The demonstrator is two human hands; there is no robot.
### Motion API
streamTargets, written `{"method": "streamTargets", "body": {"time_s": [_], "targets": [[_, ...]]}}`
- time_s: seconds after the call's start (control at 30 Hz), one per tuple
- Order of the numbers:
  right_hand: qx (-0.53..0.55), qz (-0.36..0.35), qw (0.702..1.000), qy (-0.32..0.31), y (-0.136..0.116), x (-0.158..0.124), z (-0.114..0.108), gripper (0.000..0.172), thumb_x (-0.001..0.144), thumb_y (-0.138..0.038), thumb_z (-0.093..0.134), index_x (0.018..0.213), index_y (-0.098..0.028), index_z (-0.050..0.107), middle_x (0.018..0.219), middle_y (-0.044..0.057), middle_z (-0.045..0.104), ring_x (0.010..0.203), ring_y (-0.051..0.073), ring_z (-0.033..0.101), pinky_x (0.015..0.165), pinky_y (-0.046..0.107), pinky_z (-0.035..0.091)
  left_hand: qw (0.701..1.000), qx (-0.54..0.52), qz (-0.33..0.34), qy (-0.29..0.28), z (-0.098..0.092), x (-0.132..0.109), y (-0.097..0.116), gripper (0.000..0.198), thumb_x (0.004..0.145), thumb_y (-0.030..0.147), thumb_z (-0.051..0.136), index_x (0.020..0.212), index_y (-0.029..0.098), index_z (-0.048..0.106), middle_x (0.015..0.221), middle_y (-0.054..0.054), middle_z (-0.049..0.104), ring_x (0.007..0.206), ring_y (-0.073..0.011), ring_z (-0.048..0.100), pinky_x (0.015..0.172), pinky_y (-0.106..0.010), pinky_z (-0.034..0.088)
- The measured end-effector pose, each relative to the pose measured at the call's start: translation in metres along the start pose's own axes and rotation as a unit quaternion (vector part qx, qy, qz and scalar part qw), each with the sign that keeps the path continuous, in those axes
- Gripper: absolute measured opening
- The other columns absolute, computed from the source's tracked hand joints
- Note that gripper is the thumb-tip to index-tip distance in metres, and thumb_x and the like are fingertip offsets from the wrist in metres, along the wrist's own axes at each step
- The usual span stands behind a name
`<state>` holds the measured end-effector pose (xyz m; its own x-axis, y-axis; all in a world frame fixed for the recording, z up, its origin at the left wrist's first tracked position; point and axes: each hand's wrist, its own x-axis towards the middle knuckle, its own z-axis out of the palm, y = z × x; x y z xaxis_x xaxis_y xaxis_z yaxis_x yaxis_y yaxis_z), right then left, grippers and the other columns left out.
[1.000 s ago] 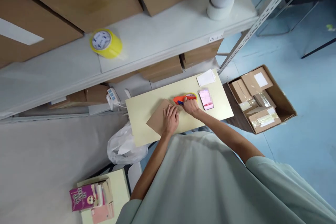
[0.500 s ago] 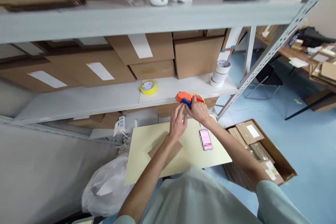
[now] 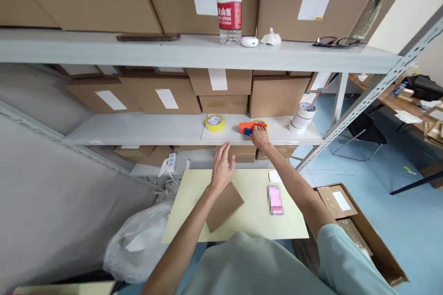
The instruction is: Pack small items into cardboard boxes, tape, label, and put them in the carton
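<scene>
My right hand (image 3: pixel 261 137) is wrapped round an orange and blue tape dispenser (image 3: pixel 246 128) at the front of the middle shelf. Part of a yellow roll shows behind the dispenser; whether it is mounted on it I cannot tell. With fingers stretched out and nothing in them, my left hand (image 3: pixel 221 168) hovers over the pale yellow table. Below it lies a flat brown cardboard piece (image 3: pixel 224 207), partly covered by my left forearm. A yellow tape roll (image 3: pixel 215 123) rests on the shelf, left of the dispenser.
White tape rolls (image 3: pixel 302 119) are stacked at the shelf's right end. A phone (image 3: pixel 275 200) with a pink screen lies on the table (image 3: pixel 254 226). Above stand a water bottle (image 3: pixel 229 9) and glasses (image 3: pixel 337 42). An open carton (image 3: pixel 377 239) sits on the floor at right.
My right hand has carried the tape dispenser away from my left hand to the shelf. My left hand has come down and apart from it. The view has tilted upward.
</scene>
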<state>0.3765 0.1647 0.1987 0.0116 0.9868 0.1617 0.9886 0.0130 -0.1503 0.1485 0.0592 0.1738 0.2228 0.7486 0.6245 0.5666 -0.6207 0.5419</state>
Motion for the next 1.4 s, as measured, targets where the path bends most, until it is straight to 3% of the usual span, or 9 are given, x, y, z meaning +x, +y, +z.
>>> {"method": "streamTargets", "body": {"time_s": [0.1,0.23,0.37,0.5,0.6,0.73,1.03,1.23,1.4], "targets": [[0.034,-0.013,0.994,0.101,0.013,-0.014,0.016,0.043,0.108,-0.021,0.049,0.146,-0.002,0.055,0.146,0.030,0.063,0.140,0.039,0.054,0.122,0.054,0.035,0.997,0.012,-0.075,-0.025,-0.004,-0.048,-0.031,0.052,0.109,0.031,0.049,0.159,0.017,0.048,0.157,-0.019,0.058,0.150,-0.0308,0.053,0.128,-0.052,0.042],[0.103,-0.038,0.975,0.192,0.030,-0.073,0.061,0.045,0.112,-0.030,0.043,0.152,-0.012,0.052,0.160,0.024,0.052,0.150,0.037,0.046,0.124,0.057,0.036,0.963,0.050,-0.255,-0.069,-0.009,-0.156,-0.079,0.059,0.104,0.039,0.053,0.156,0.012,0.049,0.156,-0.024,0.057,0.152,-0.0367,0.051,0.129,-0.057,0.041],[0.200,-0.031,0.978,0.047,0.035,-0.169,0.141,0.044,0.111,-0.036,0.044,0.146,-0.013,0.058,0.144,0.024,0.064,0.135,0.036,0.060,0.116,0.057,0.049,0.871,0.074,-0.459,-0.159,-0.014,-0.271,-0.097,0.088,0.092,0.060,0.068,0.155,0.003,0.047,0.156,-0.032,0.055,0.152,-0.0464,0.050,0.125,-0.061,0.042],[0.318,0.065,0.936,-0.135,0.024,-0.257,0.218,0.041,0.104,-0.034,0.049,0.135,-0.014,0.068,0.135,0.023,0.072,0.123,0.035,0.071,0.112,0.055,0.056,0.805,0.075,-0.547,-0.217,-0.011,-0.330,-0.086,0.088,0.085,0.064,0.075,0.147,0.006,0.054,0.149,-0.031,0.063,0.147,-0.0460,0.056,0.120,-0.056,0.048],[0.398,0.125,0.890,-0.186,0.010,-0.291,0.252,0.039,0.103,-0.033,0.048,0.131,-0.020,0.073,0.131,0.016,0.077,0.118,0.031,0.076,0.109,0.051,0.060,0.797,0.053,-0.551,-0.242,-0.001,-0.335,-0.076,0.069,0.086,0.059,0.074,0.138,0.015,0.061,0.142,-0.022,0.071,0.142,-0.0419,0.062,0.115,-0.051,0.051],[0.429,0.139,0.871,-0.194,-0.008,-0.307,0.265,0.042,0.102,-0.033,0.048,0.136,-0.023,0.071,0.131,0.014,0.078,0.124,0.028,0.074,0.104,0.044,0.063,0.792,0.023,-0.565,-0.229,0.012,-0.320,-0.062,0.053,0.089,0.046,0.074,0.133,0.018,0.064,0.138,-0.019,0.075,0.135,-0.0389,0.067,0.111,-0.047,0.054],[0.373,0.136,0.913,-0.091,-0.028,-0.301,0.202,0.051,0.107,-0.039,0.050,0.152,-0.017,0.058,0.137,0.020,0.065,0.123,0.030,0.070,0.107,0.047,0.060,0.851,-0.002,-0.510,-0.127,0.001,-0.266,-0.038,0.051,0.097,0.056,0.066,0.135,0.022,0.064,0.132,-0.012,0.078,0.125,-0.0313,0.072,0.103,-0.039,0.056],[0.303,0.203,0.925,-0.108,-0.025,-0.306,0.176,0.041,0.107,-0.044,0.051,0.128,-0.015,0.071,0.118,0.018,0.071,0.108,0.030,0.073,0.099,0.044,0.060,0.817,0.046,-0.534,-0.215,0.013,-0.239,-0.046,0.052,0.096,0.063,0.065,0.124,0.019,0.069,0.116,-0.017,0.082,0.116,-0.0393,0.076,0.094,-0.043,0.057],[0.233,0.263,0.921,-0.167,-0.050,-0.315,0.174,0.052,0.103,-0.061,0.058,0.126,-0.016,0.067,0.127,0.021,0.069,0.108,0.034,0.075,0.094,0.043,0.059,0.805,0.082,-0.525,-0.264,0.025,-0.237,-0.045,0.084,0.090,0.078,0.065,0.137,0.009,0.061,0.122,-0.028,0.077,0.118,-0.0455,0.074,0.091,-0.046,0.057]]}}
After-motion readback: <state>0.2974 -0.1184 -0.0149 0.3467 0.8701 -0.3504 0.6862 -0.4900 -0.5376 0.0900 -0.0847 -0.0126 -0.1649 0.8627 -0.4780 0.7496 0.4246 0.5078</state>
